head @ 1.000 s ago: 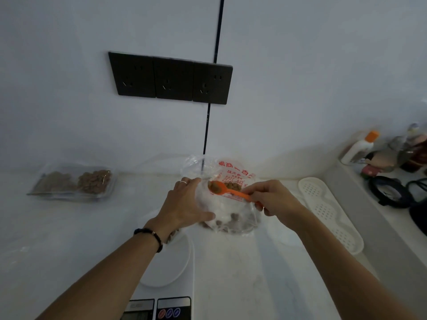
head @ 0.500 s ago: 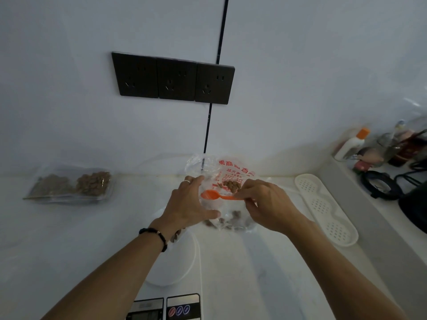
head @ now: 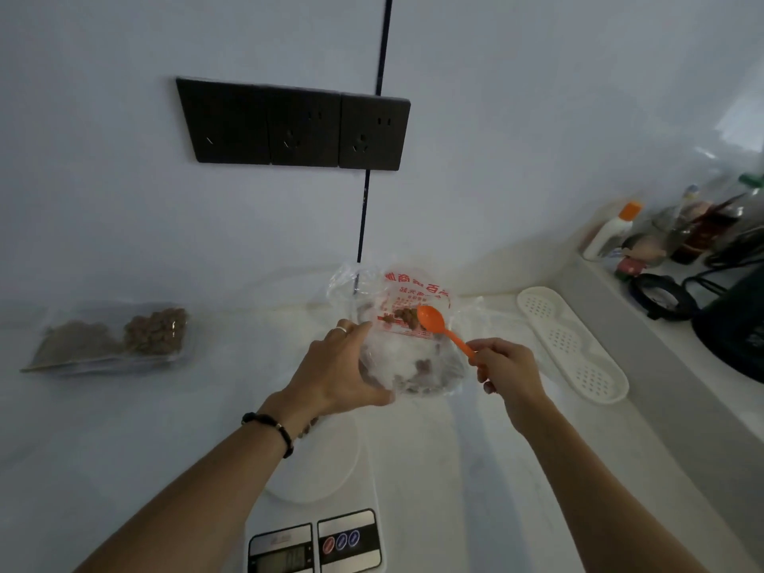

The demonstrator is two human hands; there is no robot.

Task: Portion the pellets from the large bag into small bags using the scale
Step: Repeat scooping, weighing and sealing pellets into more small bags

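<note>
The left hand point(head: 337, 372) curls round the near-left side of the large bag point(head: 407, 337), thumb underneath and fingers over the crumpled plastic, holding its mouth up. The right hand point(head: 506, 368), just right of the bag, pinches the handle end of an orange spoon point(head: 440, 326); the bowl of the spoon sits at the bag's printed upper side, against a clump of brown pellets point(head: 403, 315). I cannot tell whether the spoon is loaded.

The scale point(head: 322, 510) lies just in front of the bag, under the left wrist, its round white platform partly hidden by the forearm. Some small brown bits show by that wrist, but it is unclear what holds them. Well to the left of the bag, filled small bags point(head: 111, 339) lie flat against the wall.

The likely slip from here: the limp plastic sags or the spoon tilts, scattering pellets on the counter. The forearm resting on the platform would also falsify the reading.
</note>
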